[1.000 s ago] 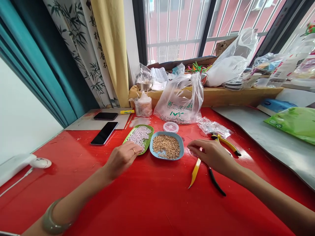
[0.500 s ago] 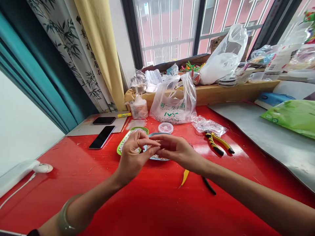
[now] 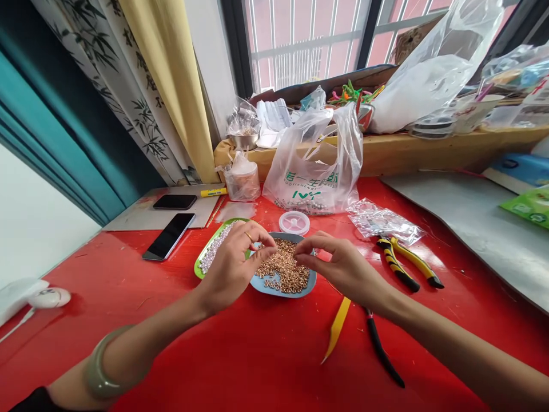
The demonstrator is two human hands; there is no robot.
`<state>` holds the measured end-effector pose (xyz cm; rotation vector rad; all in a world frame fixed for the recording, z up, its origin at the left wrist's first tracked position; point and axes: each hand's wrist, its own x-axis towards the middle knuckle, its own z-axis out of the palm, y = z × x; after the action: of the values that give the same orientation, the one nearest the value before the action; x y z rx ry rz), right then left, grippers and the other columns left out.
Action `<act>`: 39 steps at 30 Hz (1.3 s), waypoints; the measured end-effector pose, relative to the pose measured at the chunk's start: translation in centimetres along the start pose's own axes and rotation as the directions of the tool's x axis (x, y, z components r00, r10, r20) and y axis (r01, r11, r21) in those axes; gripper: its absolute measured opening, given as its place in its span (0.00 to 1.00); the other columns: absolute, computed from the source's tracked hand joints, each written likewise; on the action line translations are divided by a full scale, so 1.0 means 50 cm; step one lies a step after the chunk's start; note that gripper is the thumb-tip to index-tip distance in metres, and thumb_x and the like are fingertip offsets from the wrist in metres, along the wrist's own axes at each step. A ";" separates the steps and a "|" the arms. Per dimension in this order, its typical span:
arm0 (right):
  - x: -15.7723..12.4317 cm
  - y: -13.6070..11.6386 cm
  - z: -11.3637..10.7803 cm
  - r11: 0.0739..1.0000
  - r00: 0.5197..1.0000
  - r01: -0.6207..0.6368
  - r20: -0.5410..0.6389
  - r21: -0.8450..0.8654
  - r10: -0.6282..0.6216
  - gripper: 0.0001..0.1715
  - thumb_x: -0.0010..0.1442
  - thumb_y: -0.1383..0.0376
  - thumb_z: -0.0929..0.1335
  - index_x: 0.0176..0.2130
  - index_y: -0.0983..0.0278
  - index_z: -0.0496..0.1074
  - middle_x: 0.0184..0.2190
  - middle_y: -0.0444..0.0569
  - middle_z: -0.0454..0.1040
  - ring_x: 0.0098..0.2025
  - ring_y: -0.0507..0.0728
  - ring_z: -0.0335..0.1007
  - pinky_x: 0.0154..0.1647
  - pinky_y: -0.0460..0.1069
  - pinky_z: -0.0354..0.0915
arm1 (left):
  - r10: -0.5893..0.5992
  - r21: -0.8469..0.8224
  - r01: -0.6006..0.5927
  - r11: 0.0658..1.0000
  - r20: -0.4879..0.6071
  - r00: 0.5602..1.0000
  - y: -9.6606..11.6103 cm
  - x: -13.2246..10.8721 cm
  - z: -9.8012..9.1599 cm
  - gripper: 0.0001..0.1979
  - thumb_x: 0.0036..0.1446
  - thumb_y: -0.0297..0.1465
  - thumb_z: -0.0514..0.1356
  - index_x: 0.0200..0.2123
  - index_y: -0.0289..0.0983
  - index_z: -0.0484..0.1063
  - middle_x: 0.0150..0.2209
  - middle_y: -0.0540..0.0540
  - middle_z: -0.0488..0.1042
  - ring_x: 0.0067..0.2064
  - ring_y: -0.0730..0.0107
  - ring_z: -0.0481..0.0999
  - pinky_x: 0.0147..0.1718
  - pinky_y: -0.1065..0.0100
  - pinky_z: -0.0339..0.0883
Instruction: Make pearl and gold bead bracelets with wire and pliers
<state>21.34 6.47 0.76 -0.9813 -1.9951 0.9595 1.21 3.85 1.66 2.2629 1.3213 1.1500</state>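
left hand (image 3: 234, 263) and right hand (image 3: 345, 267) in fingertip pinches above the blue tray (image 3: 285, 294), any contents indiscernible

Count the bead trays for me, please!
2. The green tray, with pearly beads, is partly behind the left hand; the blue tray, with gold beads, shows between that hand and the right hand. Others could be hidden.
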 end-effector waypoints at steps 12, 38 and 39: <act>-0.006 0.021 0.045 0.989 0.989 0.089 -0.108 -0.119 -0.102 0.05 0.58 0.67 0.64 0.30 0.62 0.69 0.25 0.44 0.73 0.27 0.51 0.68 0.29 0.47 0.64 | 0.164 0.219 -0.305 0.927 0.494 0.854 -0.086 -0.006 0.008 0.06 0.56 0.24 0.58 0.32 0.37 0.75 0.29 0.48 0.77 0.35 0.63 0.68 0.26 0.67 0.59; -0.001 0.046 0.063 1.000 0.999 -0.020 -0.044 -0.019 0.019 0.05 0.57 0.71 0.66 0.30 0.67 0.72 0.23 0.43 0.73 0.25 0.48 0.66 0.26 0.42 0.63 | 0.121 0.304 -0.369 0.878 0.604 0.787 -0.101 0.003 0.029 0.06 0.59 0.24 0.55 0.33 0.34 0.73 0.29 0.46 0.74 0.38 0.60 0.69 0.26 0.67 0.63; -0.002 0.046 0.063 1.000 0.999 -0.017 -0.044 -0.020 0.016 0.05 0.57 0.71 0.66 0.30 0.67 0.72 0.23 0.43 0.73 0.25 0.47 0.66 0.26 0.41 0.63 | 0.117 0.308 -0.366 0.878 0.603 0.789 -0.101 0.004 0.030 0.06 0.59 0.24 0.55 0.33 0.34 0.73 0.30 0.47 0.74 0.38 0.60 0.69 0.26 0.66 0.63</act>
<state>19.52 6.45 -2.69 -1.0228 -1.9665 0.9210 -0.67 6.95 -2.13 2.8335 1.0999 0.1735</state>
